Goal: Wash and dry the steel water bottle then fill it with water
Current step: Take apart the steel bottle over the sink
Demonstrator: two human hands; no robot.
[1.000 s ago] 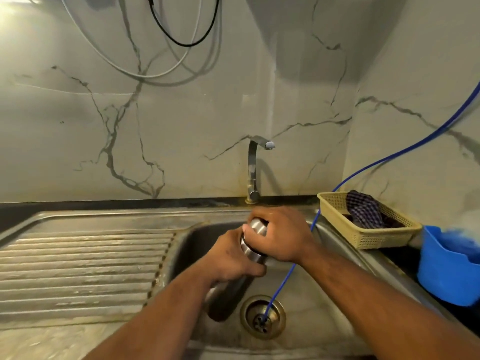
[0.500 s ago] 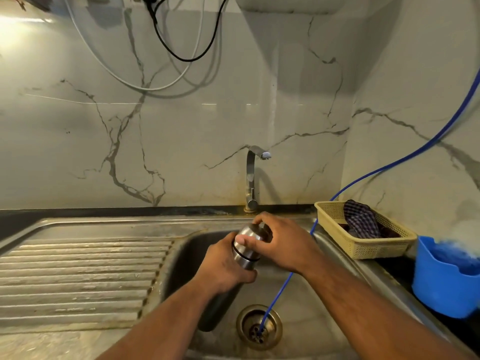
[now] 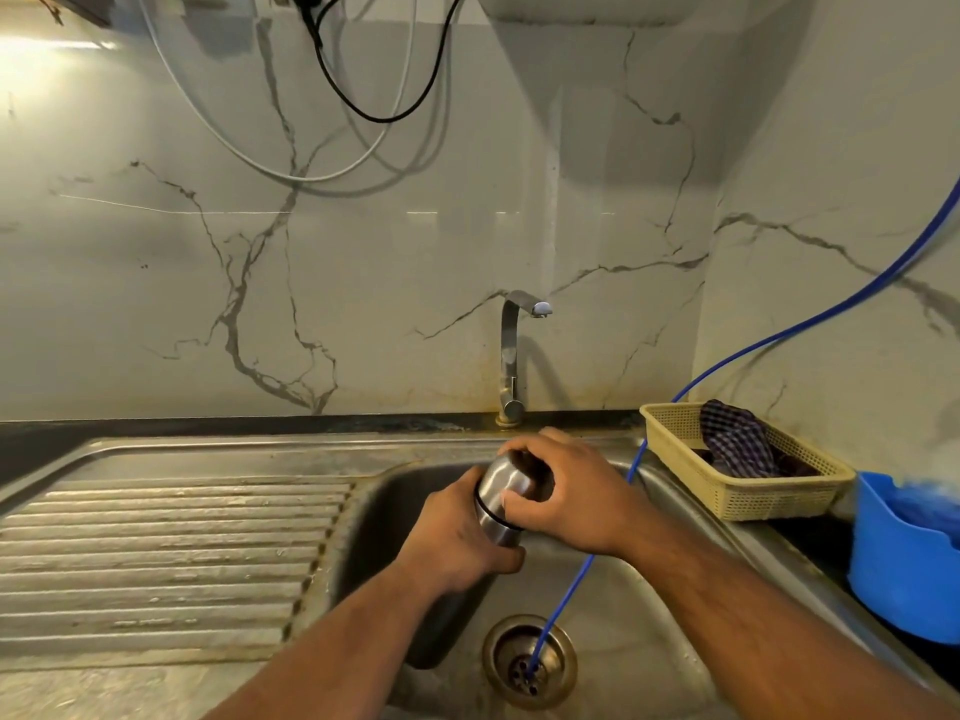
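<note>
Over steel sink point(image 3: 675, 605), tilted shiny steel bottle point(image 3: 497, 504).

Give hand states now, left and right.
Left hand: closed, gripping the bottle by its body.
Right hand: closed, gripping the cap.

Two hands: left hand point(image 3: 457, 543), right hand point(image 3: 566, 496). One steel bottle point(image 3: 496, 504) between them. One tap point(image 3: 511, 356) beyond. One blue hose point(image 3: 566, 600), one basket point(image 3: 737, 506), one blue tub point(image 3: 904, 574) right of right hand.
</note>
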